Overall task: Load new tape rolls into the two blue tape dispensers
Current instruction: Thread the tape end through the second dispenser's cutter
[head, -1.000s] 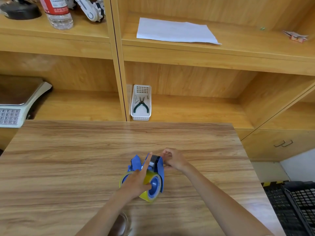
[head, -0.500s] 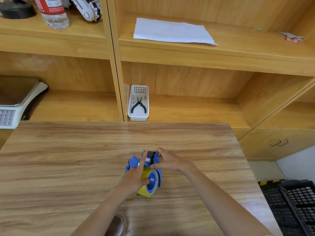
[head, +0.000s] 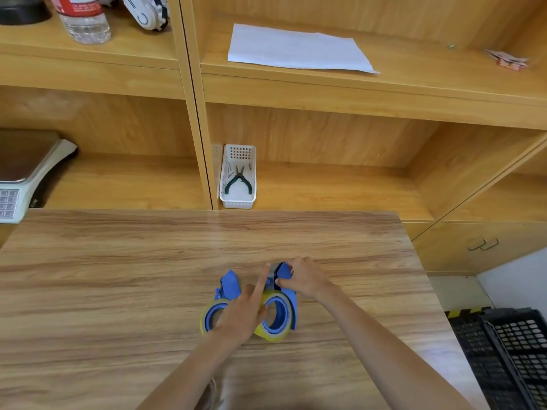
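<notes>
Two blue tape dispensers stand side by side on the wooden table (head: pixel 118 276), each with a yellowish tape roll on its hub. The left dispenser (head: pixel 220 303) is partly hidden by my left hand (head: pixel 242 315), which rests between the two with its index finger stretched along the top of the right dispenser (head: pixel 279 315). My right hand (head: pixel 302 279) pinches the blue front flap of the right dispenser by its grey cutter end.
A white basket (head: pixel 238 199) holding green-handled pliers sits on the shelf behind the table. A scale (head: pixel 26 176) is at far left, a water bottle (head: pixel 84 19) and white paper (head: pixel 296 48) on upper shelves. Black crates (head: pixel 503 356) stand at lower right.
My right hand has moved from the dispenser's right side onto its front flap and grips it. The left index finger has stretched farther forward along the top.
</notes>
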The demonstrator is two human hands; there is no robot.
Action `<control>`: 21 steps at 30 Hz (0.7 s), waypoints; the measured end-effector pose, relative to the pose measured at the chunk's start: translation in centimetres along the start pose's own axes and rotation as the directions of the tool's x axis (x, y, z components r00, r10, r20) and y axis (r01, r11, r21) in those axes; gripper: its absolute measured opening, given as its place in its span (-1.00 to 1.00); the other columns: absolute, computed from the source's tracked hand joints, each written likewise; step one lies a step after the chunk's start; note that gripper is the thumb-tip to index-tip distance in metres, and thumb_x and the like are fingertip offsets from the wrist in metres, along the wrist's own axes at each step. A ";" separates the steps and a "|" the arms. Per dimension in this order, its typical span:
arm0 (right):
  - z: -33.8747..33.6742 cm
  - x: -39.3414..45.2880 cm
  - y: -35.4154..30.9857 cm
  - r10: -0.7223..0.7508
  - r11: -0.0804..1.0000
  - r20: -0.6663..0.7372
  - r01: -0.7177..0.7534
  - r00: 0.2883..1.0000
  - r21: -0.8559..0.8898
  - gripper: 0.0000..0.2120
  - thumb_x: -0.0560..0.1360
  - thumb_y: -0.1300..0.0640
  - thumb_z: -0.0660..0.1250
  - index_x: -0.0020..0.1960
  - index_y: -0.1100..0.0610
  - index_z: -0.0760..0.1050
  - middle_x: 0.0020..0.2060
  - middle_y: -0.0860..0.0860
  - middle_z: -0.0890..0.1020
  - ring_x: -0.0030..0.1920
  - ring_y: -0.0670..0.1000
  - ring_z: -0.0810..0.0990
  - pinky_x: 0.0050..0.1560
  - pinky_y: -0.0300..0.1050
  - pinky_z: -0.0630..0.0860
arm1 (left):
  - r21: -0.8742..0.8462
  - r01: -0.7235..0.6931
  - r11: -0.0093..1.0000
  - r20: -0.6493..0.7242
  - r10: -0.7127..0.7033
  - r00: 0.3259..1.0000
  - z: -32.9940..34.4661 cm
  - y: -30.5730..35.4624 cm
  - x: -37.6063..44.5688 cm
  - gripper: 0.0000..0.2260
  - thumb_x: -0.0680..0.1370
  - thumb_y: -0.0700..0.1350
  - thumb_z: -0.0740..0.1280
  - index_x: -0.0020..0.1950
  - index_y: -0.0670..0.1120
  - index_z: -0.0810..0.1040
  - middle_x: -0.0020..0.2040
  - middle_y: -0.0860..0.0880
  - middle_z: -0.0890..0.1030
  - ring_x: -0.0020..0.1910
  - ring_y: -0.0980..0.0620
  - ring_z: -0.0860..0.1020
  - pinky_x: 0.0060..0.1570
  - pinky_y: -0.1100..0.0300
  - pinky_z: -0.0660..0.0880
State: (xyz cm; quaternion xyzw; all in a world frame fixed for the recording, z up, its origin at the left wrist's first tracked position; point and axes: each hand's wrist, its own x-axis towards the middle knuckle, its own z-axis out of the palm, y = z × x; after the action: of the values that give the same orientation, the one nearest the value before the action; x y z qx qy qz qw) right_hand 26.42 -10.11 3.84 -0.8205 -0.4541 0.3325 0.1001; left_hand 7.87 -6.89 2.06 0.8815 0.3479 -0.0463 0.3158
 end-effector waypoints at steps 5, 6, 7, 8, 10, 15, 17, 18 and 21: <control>0.6 0.5 0.4 0.020 0.990 0.002 -0.020 1.000 -0.139 -0.72 0.38 -0.01 0.46 -0.25 0.09 0.39 -0.32 0.04 0.53 -0.32 0.05 0.49 -0.40 -0.09 0.37 | 0.181 -0.089 0.979 -0.117 0.111 0.987 2.5 -0.6 0.6 -0.13 0.60 0.02 0.16 0.28 0.17 -0.68 0.35 0.00 0.37 0.28 0.00 0.40 0.11 0.15 0.49; 0.8 0.6 0.5 0.019 0.989 0.002 -0.019 1.000 -0.144 -0.70 0.38 0.00 0.46 -0.27 0.08 0.35 -0.33 0.03 0.49 -0.32 0.06 0.46 -0.42 -0.13 0.32 | 0.200 -0.093 0.975 -0.115 0.118 0.986 2.8 -0.6 0.7 -0.12 0.61 0.03 0.16 0.27 0.16 -0.69 0.38 -0.02 0.35 0.37 -0.04 0.34 0.24 0.12 0.43; 1.0 0.6 0.7 0.014 0.990 0.003 -0.014 1.000 -0.140 -0.67 0.38 0.01 0.46 -0.30 0.06 0.31 -0.34 0.00 0.45 -0.32 0.06 0.43 -0.43 -0.15 0.27 | 0.212 -0.094 0.973 -0.110 0.119 0.987 3.0 -0.8 0.7 -0.13 0.61 0.04 0.15 0.27 0.15 -0.69 0.41 -0.05 0.33 0.44 -0.08 0.27 0.34 0.09 0.35; 1.2 0.8 0.9 0.012 0.990 0.008 -0.011 1.000 -0.140 -0.65 0.39 0.02 0.46 -0.31 0.04 0.28 -0.35 -0.01 0.41 -0.30 0.06 0.41 -0.43 -0.15 0.25 | 0.213 -0.092 0.973 -0.104 0.116 0.988 3.3 -0.9 0.8 -0.15 0.61 0.04 0.15 0.28 0.16 -0.67 0.45 -0.07 0.30 0.50 -0.12 0.20 0.41 0.05 0.28; 1.7 1.1 1.1 0.001 0.986 0.014 0.001 1.000 -0.165 -0.68 0.40 0.00 0.46 -0.26 0.06 0.31 -0.33 -0.02 0.40 -0.28 0.06 0.41 -0.40 -0.15 0.24 | 0.199 -0.082 0.977 -0.114 0.106 0.988 3.8 -1.4 1.0 -0.13 0.60 0.04 0.19 0.33 0.16 -0.63 0.50 -0.09 0.26 0.54 -0.17 0.12 0.45 -0.02 0.21; 2.5 2.1 1.1 -0.001 0.979 0.019 0.005 1.000 -0.203 -0.69 0.41 -0.04 0.45 -0.10 0.09 0.38 -0.30 -0.03 0.43 -0.25 0.07 0.44 -0.31 -0.08 0.31 | 0.274 -0.094 0.957 -0.171 0.145 0.975 4.8 -2.1 1.5 0.04 0.39 0.05 0.47 0.55 -0.02 -0.27 0.42 -0.14 0.44 0.40 -0.20 0.39 0.26 -0.08 0.47; 2.6 2.4 1.0 0.017 0.978 0.042 -0.008 0.999 -0.209 -0.69 0.41 -0.04 0.45 -0.12 0.10 0.37 -0.33 -0.03 0.40 -0.28 0.07 0.43 -0.34 -0.07 0.30 | 0.287 -0.097 0.953 -0.157 0.147 0.977 4.7 -2.3 1.7 -0.01 0.42 0.03 0.45 0.56 -0.02 -0.22 0.45 -0.14 0.39 0.43 -0.21 0.35 0.29 -0.10 0.44; 2.6 2.6 0.9 0.020 0.977 0.050 -0.008 0.999 -0.214 -0.70 0.41 -0.04 0.44 -0.16 0.10 0.36 -0.35 -0.03 0.40 -0.30 0.07 0.42 -0.37 -0.08 0.30 | 0.293 -0.094 0.952 -0.154 0.144 0.977 4.7 -2.3 1.9 -0.05 0.43 0.01 0.44 0.56 -0.02 -0.18 0.47 -0.15 0.37 0.45 -0.21 0.33 0.31 -0.12 0.42; 2.5 2.8 0.8 0.014 0.972 0.047 -0.002 0.999 -0.236 -0.68 0.41 -0.05 0.43 -0.25 0.08 0.33 -0.39 -0.03 0.40 -0.34 0.06 0.43 -0.44 -0.13 0.25 | 0.309 -0.068 0.948 -0.133 0.114 0.985 4.7 -2.3 2.1 -0.19 0.47 -0.01 0.41 0.54 -0.02 -0.05 0.50 -0.15 0.32 0.48 -0.22 0.27 0.36 -0.13 0.34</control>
State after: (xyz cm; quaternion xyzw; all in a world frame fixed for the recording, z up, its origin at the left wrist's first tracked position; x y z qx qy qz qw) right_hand 26.39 -8.66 0.25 -0.8200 -0.4894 0.2965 -0.0105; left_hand 8.57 -7.14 -3.48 0.9357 0.3181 -0.0187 0.1515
